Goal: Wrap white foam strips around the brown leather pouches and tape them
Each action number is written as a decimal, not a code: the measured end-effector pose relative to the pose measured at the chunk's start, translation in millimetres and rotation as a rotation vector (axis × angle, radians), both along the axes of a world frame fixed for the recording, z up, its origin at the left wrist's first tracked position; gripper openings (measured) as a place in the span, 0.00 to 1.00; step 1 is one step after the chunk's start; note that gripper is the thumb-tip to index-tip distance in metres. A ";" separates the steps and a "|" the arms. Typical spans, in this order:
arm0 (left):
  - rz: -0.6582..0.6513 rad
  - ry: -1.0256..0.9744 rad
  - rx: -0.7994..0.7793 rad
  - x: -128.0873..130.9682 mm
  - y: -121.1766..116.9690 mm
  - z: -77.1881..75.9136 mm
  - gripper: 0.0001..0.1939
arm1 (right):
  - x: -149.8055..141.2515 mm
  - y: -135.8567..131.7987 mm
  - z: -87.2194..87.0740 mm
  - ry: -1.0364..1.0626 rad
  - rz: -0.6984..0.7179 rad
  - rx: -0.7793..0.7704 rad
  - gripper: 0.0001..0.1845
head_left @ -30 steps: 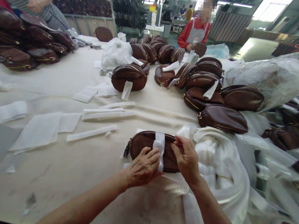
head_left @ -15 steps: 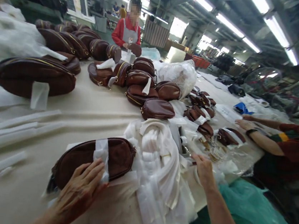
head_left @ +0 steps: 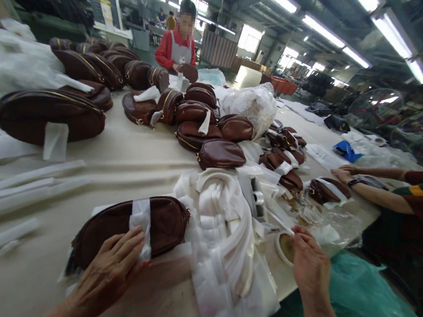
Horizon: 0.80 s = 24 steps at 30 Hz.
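Note:
A dark brown leather pouch (head_left: pixel 112 228) lies in front of me with a white paper strip (head_left: pixel 141 211) wrapped around its middle. My left hand (head_left: pixel 115 264) rests flat over the strip and the pouch's near side, fingers stretched out, pressing lightly. Off to the right, my right hand (head_left: pixel 310 259) is closed in a pinch on the end of a narrow strip of tape (head_left: pixel 280 219). That tape runs back to a grey tape dispenser (head_left: pixel 255 196), where a roll shows. Beside my right fingers lies a ring-shaped roll (head_left: pixel 284 247), partly hidden by the hand.
White strips (head_left: pixel 223 221) are heaped between my hands. Several brown pouches (head_left: pixel 222 154) stand beyond, near a plastic-wrapped bundle (head_left: pixel 253 107). A green plastic bag (head_left: pixel 366 308) hangs at the table's right edge. One co-worker (head_left: pixel 176 47) stands opposite; another's arms (head_left: pixel 376 185) reach in from the right.
My right hand has moved right and toward me, away from the dispenser, drawing out tape. The ring-shaped roll has come into view. My left hand stays on the pouch.

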<state>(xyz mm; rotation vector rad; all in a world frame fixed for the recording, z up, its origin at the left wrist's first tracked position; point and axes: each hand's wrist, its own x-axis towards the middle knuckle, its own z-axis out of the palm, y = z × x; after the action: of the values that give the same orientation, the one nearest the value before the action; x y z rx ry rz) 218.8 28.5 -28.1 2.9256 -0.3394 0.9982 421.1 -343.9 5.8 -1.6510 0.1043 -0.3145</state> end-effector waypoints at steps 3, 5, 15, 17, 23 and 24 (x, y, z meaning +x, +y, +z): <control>0.002 -0.016 0.017 0.5 -0.3 2.9 0.11 | -19.5 -15.9 -13.3 0.122 0.006 0.003 0.15; 0.001 -0.028 0.024 0.8 -0.3 4.5 0.11 | -26.8 -16.1 -22.6 0.237 0.023 -0.011 0.18; 0.024 0.012 -0.058 -1.9 -0.8 -2.7 0.11 | -24.4 -22.0 -31.5 0.198 0.039 -0.521 0.22; 0.043 0.032 -0.084 -4.2 -4.1 -1.0 0.11 | -29.2 -25.2 -22.3 0.091 0.142 -0.757 0.22; 0.063 0.090 -0.146 -7.3 -7.9 1.0 0.15 | -31.8 55.8 46.2 -0.300 0.899 -0.910 0.14; 0.069 0.105 -0.151 -7.4 -7.6 0.3 0.16 | -32.5 81.3 59.5 -0.332 1.026 -0.922 0.13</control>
<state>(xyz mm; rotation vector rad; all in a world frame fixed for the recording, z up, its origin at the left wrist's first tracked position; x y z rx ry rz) 211.4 20.9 -27.8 2.8550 -0.1535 0.8339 388.6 -262.6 65.3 -2.2584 -1.2676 0.2081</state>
